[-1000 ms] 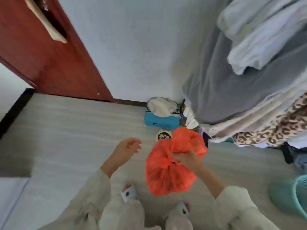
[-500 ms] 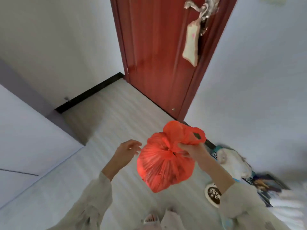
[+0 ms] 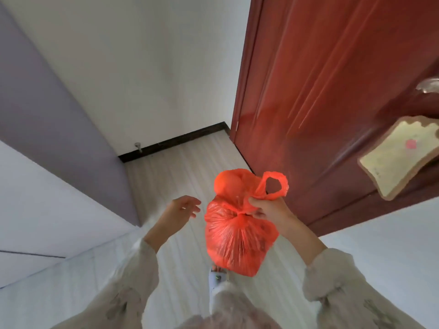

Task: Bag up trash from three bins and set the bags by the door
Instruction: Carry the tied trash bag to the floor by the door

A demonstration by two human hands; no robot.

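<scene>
Head view, looking down a narrow strip of floor [image 3: 180, 176] toward a corner. Right hand [image 3: 269, 211] pinches the tied neck of the bag [image 3: 234, 243], orange plastic, held in the air at centre frame, clear of the floor. One loop handle sticks up at 1 o'clock from the knot; a puffed lobe of plastic bulges at 11 o'clock. Dark shapes show through the bag's lower half, contents not identifiable.

Left hand [image 3: 181, 210] at 9 o'clock of the bag, near it but apart, fingers spread and relaxed, holding nothing.

Door [image 3: 332, 103], red-brown, fills the frame from 12 to 3 o'clock, shut against the floor edge; its top is cut off. Handle [image 3: 427, 85] at 3 o'clock is cut by the frame edge and blurred. A tan tag [image 3: 399, 160] hangs below it, partly out of frame; a small pink mark on it is unreadable.

A small metal stopper [image 3: 137, 146] stands at the dark baseboard, 11 o'clock of the left hand.

Directly under the bag, a slipper [image 3: 217, 280] tip shows, the rest hidden by bag and clothing. Pale sleeves cover both forearms at 6 o'clock.
</scene>
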